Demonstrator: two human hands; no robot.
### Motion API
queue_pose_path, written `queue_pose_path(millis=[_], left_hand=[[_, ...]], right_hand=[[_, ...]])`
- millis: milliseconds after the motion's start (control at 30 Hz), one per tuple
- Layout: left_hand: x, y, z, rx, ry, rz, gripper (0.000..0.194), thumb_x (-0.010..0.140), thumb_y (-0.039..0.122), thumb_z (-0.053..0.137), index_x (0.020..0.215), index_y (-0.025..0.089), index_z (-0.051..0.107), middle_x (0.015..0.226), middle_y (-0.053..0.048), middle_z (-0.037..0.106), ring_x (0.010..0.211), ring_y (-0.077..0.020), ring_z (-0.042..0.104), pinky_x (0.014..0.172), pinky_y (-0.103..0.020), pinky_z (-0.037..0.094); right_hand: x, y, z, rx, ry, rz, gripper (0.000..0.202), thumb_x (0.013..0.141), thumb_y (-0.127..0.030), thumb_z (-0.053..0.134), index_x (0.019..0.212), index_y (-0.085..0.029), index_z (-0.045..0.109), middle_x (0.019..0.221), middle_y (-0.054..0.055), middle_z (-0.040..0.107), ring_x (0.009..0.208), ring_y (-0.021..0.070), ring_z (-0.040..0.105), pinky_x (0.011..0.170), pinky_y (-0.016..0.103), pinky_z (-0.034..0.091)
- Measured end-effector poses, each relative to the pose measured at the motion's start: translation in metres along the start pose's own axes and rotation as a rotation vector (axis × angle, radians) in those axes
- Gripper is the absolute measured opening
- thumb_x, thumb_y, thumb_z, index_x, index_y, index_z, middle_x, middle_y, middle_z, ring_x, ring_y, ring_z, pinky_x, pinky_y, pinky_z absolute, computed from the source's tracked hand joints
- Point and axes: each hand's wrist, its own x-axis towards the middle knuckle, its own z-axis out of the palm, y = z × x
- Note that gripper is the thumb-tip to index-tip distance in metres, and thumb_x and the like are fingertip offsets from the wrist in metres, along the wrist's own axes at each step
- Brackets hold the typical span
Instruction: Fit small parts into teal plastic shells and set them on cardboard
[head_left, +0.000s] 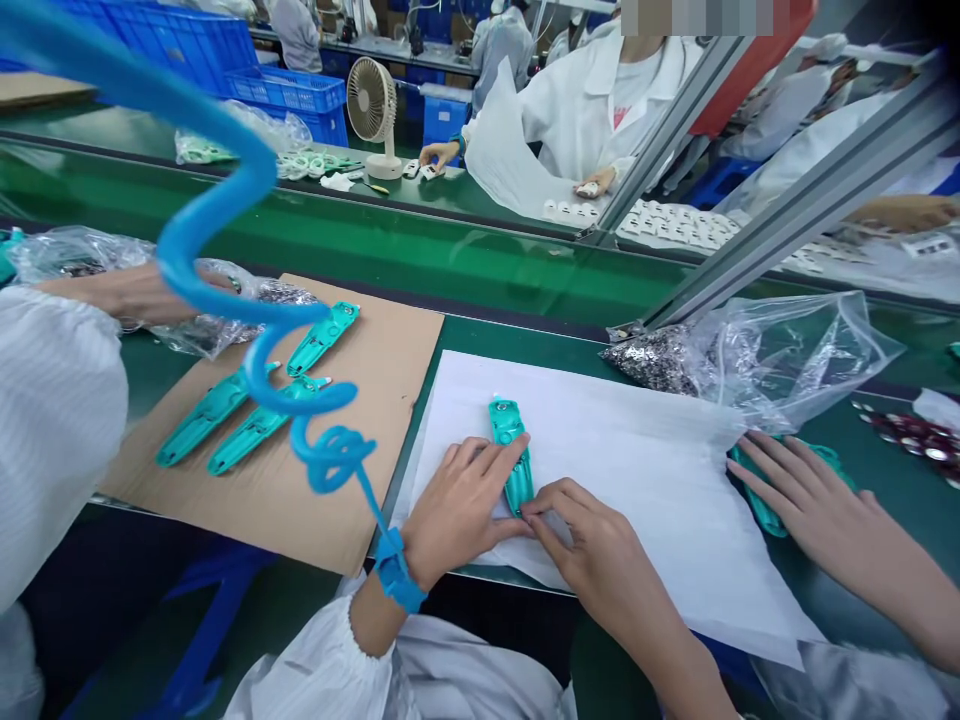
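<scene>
A long teal plastic housing (506,422) lies open side up on a sheet of white paper (630,470) in front of me. My left hand (469,500), with a blue coiled-cord strap (397,570) on the wrist, holds the housing at its side and near its lower end. My right hand (607,550) pinches thumb and index finger together at that lower end. Whatever sits between those fingertips is too small or hidden to make out.
A co-worker's hand (802,490) covers teal parts at right. Another co-worker's hand (150,290) reaches into a bag at left, beside cardboard (360,480) bearing three teal housings (259,425). A bag of small metal parts (660,360) lies by a metal post (810,180).
</scene>
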Motion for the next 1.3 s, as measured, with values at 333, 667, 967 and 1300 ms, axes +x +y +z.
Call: queue_pose_path(millis=[333,667,967,1300], left_hand=[[-0.001,0.0,-0.004,-0.045,-0.021,0.006,0.104,0.072,0.053,0.079,0.153,0.031,0.018,0.138,-0.009,0.053,0.124,-0.0298,0.048,0.101,-0.046,0.043],[0.003,-0.002,-0.015,0.045,-0.016,-0.038,0.07,0.067,0.055,0.082,0.124,0.026,0.054,0.147,-0.009,0.046,0.139,-0.0356,0.034,0.11,-0.056,0.037],[0.008,-0.008,-0.009,0.048,0.011,-0.004,0.068,0.067,0.064,0.077,0.116,0.021,0.056,0.136,-0.008,0.055,0.136,-0.0331,0.038,0.109,-0.048,0.036],[0.008,-0.007,-0.008,0.041,0.014,0.008,0.065,0.072,0.063,0.074,0.116,0.019,0.055,0.135,-0.009,0.054,0.136,-0.0337,0.038,0.108,-0.049,0.036]], right_hand=[[0.017,0.0,-0.022,0.175,-0.102,0.187,0.019,0.086,-0.04,0.062,0.094,-0.023,0.062,0.079,-0.001,0.06,0.054,0.0103,0.045,0.053,0.025,0.038],[0.059,-0.029,-0.028,1.148,0.433,0.183,0.02,0.091,-0.043,0.044,0.096,-0.025,0.051,0.049,-0.011,0.015,0.041,0.008,0.008,0.039,0.02,0.015],[0.089,-0.031,0.008,1.221,0.483,0.101,0.014,0.086,-0.03,0.045,0.098,-0.025,0.05,0.048,-0.011,0.017,0.041,0.0078,0.01,0.04,0.019,0.017],[0.088,-0.026,0.02,1.182,0.436,0.03,0.019,0.092,-0.04,0.048,0.099,-0.023,0.053,0.049,-0.011,0.014,0.041,0.0073,0.011,0.041,0.019,0.017]])
